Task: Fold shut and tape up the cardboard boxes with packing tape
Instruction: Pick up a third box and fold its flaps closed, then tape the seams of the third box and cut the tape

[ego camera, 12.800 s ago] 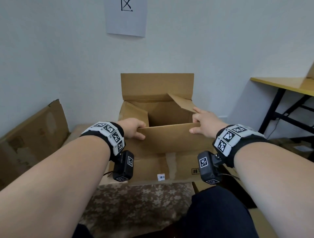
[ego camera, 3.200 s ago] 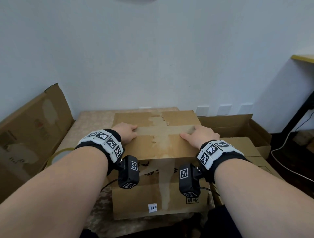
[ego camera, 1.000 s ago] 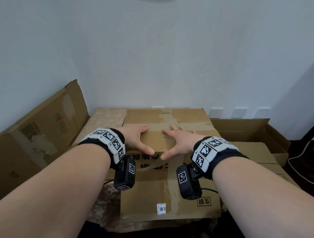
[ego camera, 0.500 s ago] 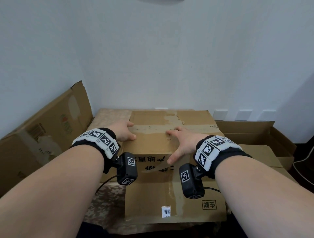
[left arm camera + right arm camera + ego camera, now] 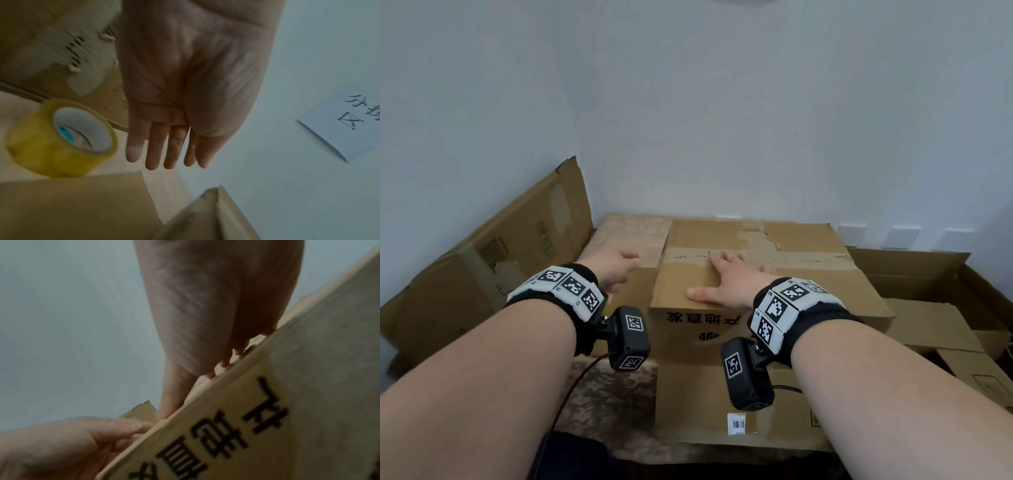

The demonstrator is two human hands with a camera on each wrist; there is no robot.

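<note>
Head and wrist views, box closed but not yet taped. The cardboard box (image 5: 763, 274) stands on the desk (image 5: 626, 229) with its top flaps folded shut; the seam between them runs left to right, across the line of the forearms. The right hand (image 5: 729, 281) lies flat on the near flap, its fingers (image 5: 719, 260) straight and spread, their tips at the seam, holding the flaps down; nothing is gripped. The left hand (image 5: 185, 81) is off the box, in the air just past its left edge; its fingers (image 5: 152, 146) are straight, close together and empty. The roll of packing tape (image 5: 41, 146) lies flat on the desk, core opening upward, just beside the left fingers on the little-finger side and close to the box's left wall. In the head view the left wrist hides the roll. The left hand is plainly the nearer one; the likely next move is a short reach outward and down to take the roll while the right hand keeps the flaps flat.
</note>
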